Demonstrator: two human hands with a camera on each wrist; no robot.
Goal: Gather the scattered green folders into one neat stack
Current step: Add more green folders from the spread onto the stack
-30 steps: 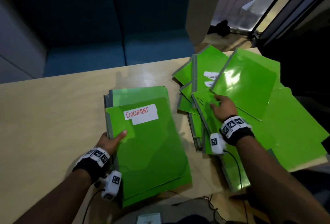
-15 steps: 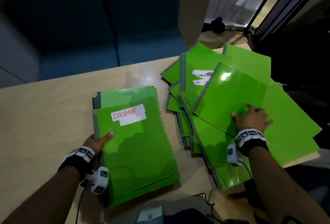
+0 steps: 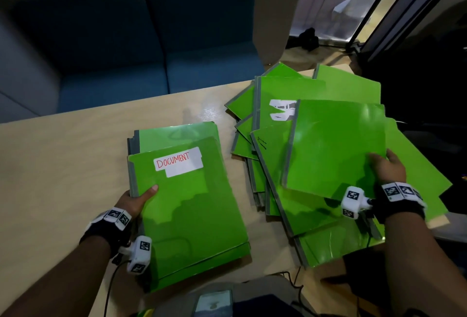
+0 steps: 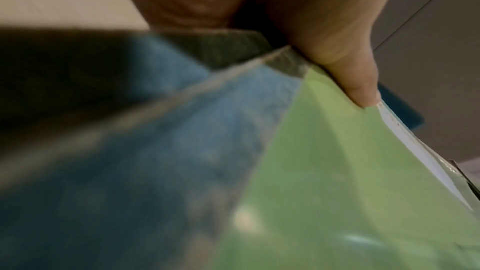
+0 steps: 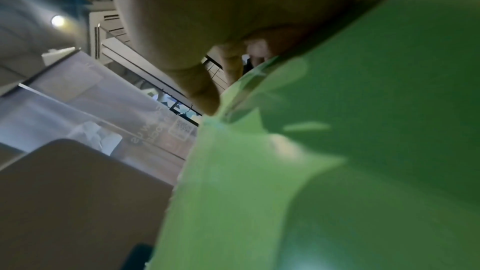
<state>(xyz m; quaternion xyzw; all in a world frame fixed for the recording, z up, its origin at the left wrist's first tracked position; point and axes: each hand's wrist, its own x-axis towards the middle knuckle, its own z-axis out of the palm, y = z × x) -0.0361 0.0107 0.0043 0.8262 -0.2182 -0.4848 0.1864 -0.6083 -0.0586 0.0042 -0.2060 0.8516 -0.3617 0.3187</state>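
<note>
Green glossy card folders lie in two groups on the pale wooden desk (image 3: 63,165): a squared stack (image 3: 187,205) topped by one labelled "DOCUMENT", and a fanned heap (image 3: 298,170) to its right. The left hand (image 3: 136,196) pinches the stack's grey spine edge, thumb on top, likely to anchor it as the landing place. The right hand (image 3: 388,169) grips the topmost loose folder (image 3: 336,147) at its far edge, fingers apparently curled underneath, so it can peel free without dragging its neighbours.

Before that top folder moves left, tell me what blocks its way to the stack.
Nothing visible does. The right hand grips the top folder, and only bare table lies between it and the stack that the left hand steadies.
</note>
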